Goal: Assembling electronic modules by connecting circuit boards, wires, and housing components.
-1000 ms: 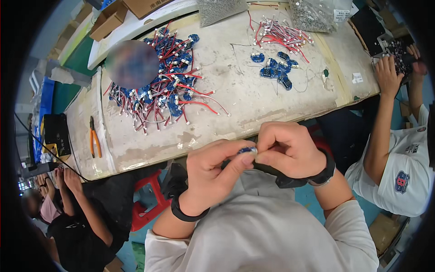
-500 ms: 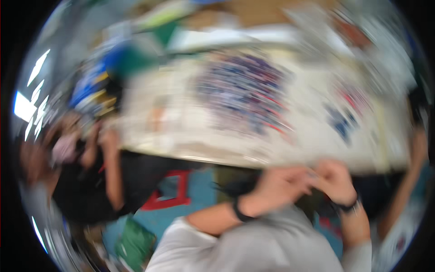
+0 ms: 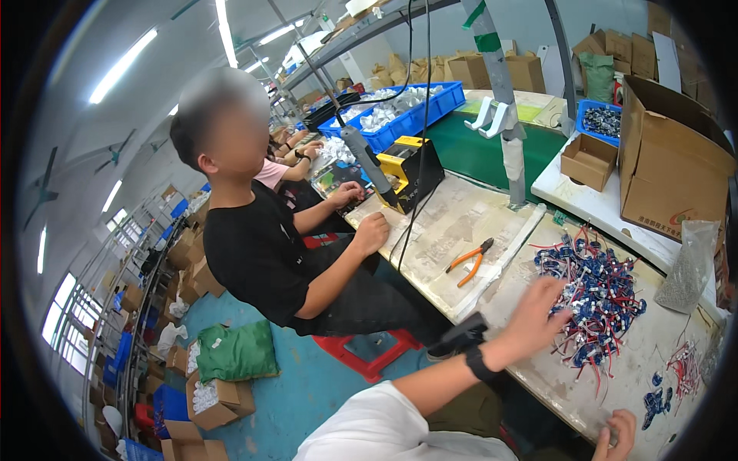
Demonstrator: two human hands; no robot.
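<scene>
My left hand (image 3: 532,323) is over the near-left edge of a heap of small blue circuit boards with red and white wires (image 3: 596,296). Its fingers are stretched out and apart, and nothing shows in them; whether the fingertips touch the boards I cannot tell. My right hand (image 3: 616,436) is low at the bottom right, by the table's front edge, with loosely bent, parted fingers and nothing visible in it. A few blue boards (image 3: 656,401) and a bundle of thin red and white wires (image 3: 684,367) lie just beyond it.
Orange-handled pliers (image 3: 469,263) lie left of the heap. A yellow and black device (image 3: 411,173) stands farther left, near a seated person in black (image 3: 261,253). A cardboard box (image 3: 669,161), a clear bag (image 3: 686,269) and a grey post (image 3: 509,115) stand behind. A red stool (image 3: 369,355) is below.
The view has swung to the left and steadied. My hands, earlier close together at the table's front edge, are now apart, the left one reaching out to the heap of boards.
</scene>
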